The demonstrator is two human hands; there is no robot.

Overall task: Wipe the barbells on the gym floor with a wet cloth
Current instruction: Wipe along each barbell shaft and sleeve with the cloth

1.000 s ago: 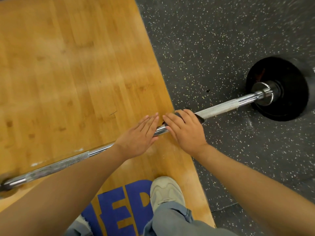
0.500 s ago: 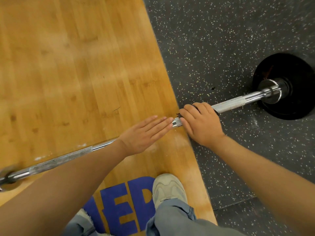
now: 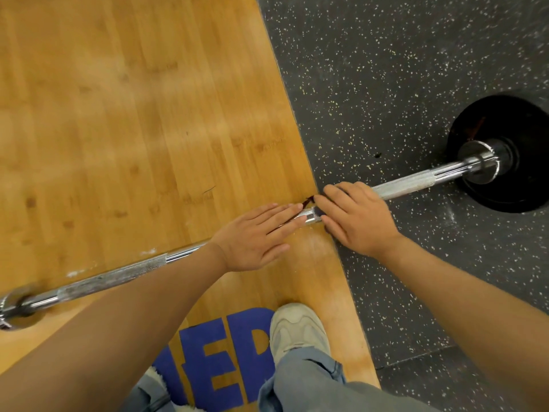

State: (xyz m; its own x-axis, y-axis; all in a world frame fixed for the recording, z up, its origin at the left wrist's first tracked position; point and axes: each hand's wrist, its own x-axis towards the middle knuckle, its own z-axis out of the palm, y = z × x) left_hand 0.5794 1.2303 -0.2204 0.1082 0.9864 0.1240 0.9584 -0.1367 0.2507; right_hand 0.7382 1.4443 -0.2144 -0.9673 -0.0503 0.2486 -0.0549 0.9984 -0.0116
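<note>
Our L hand (image 3: 252, 237) lies flat on the barbell (image 3: 410, 185) shaft, fingers straight and pointing right, palm down, gripping nothing. Just to its right, our R hand (image 3: 355, 217) curls over the shaft w/ a dark cloth (image 3: 317, 210) under the fingers; only a small bit of cloth shows at the fingertips, so we can't tell its full shape. A short bare stretch of chrome sits between the two hands. The bar runs diagonally from near-left to far-right, across the wood platform (image 3: 133, 129) and onto the black speckled rubber floor (image 3: 386, 69). A black plate (image 3: 511, 129) sits on its right end. Near edge: our grey shoe (image 3: 297, 325), jeans, blue letters on the wood.
</note>
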